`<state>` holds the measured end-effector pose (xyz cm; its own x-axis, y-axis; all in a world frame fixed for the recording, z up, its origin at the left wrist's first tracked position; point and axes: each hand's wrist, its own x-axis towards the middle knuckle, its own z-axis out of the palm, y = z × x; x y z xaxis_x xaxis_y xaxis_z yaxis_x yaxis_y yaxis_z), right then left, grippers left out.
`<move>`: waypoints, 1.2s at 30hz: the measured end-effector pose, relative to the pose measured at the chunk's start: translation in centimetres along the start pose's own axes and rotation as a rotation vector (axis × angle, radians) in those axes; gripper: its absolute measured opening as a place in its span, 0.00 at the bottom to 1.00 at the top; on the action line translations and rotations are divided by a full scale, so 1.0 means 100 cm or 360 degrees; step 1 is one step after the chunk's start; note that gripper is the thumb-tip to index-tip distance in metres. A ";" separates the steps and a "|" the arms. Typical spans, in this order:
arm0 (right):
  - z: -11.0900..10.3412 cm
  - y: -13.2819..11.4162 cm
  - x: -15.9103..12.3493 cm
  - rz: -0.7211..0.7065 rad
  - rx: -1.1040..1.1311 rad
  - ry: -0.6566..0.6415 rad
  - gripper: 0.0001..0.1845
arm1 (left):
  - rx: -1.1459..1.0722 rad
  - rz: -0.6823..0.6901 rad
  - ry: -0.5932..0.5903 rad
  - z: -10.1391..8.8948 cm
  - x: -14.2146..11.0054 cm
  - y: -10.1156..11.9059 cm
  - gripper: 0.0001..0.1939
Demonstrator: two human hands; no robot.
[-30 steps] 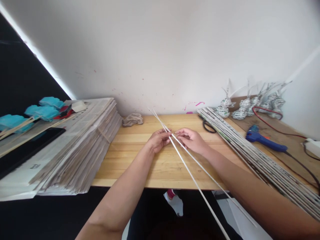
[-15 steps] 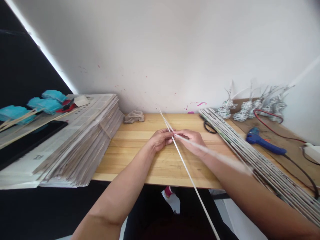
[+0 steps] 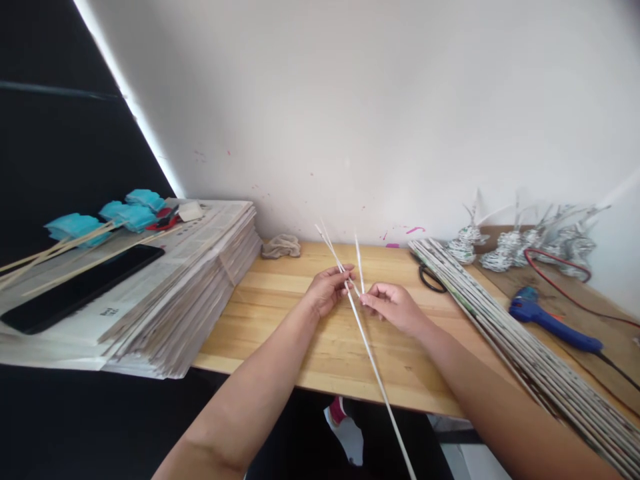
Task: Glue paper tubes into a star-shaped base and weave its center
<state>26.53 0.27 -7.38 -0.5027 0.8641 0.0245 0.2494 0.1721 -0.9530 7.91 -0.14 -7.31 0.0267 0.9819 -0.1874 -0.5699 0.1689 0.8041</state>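
Observation:
My left hand is closed in a pinch around thin white paper sticks that cross at its fingertips. The long paper stick slants from there down past the table's front edge. To the right, my right hand pinches a second paper stick whose end points up toward the wall. A short stretch of it runs between the two hands, so it looks bent at the right fingertips. Both hands are just above the wooden table.
A tall newspaper stack at left bears a phone, wooden skewers and blue packets. A cloth lies behind. Rolled paper tubes, black scissor handles, a blue glue gun and woven paper figures are right.
My right hand has moved slightly away from the left. Its stick, which trailed back toward me over the right forearm, now points up and away. The view has shifted a little.

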 end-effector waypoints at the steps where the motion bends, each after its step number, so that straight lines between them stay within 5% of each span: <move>1: 0.000 0.000 0.000 0.0046 0.0021 -0.0021 0.20 | -0.0009 0.0019 -0.0003 0.000 0.000 0.000 0.07; 13: -0.003 0.003 0.000 0.0158 -0.0007 -0.0155 0.19 | 0.0023 0.0167 0.0036 -0.001 0.001 -0.001 0.24; 23: -0.004 -0.003 0.000 0.0290 0.0133 -0.0155 0.20 | 0.0036 0.0175 0.0025 -0.004 0.003 -0.001 0.22; 29: -0.014 0.005 0.000 0.0278 0.0231 -0.0414 0.20 | -0.0060 0.0103 0.0098 -0.005 0.004 0.006 0.12; 36: -0.015 -0.002 -0.002 0.0327 0.0186 -0.0439 0.22 | -0.0093 0.0136 0.0093 -0.008 0.004 0.008 0.12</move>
<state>27.80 0.78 -6.71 -0.6603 0.7121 -0.2383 0.2802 -0.0607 -0.9580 6.83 0.34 -7.16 -0.0710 0.9856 -0.1532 -0.6149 0.0777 0.7848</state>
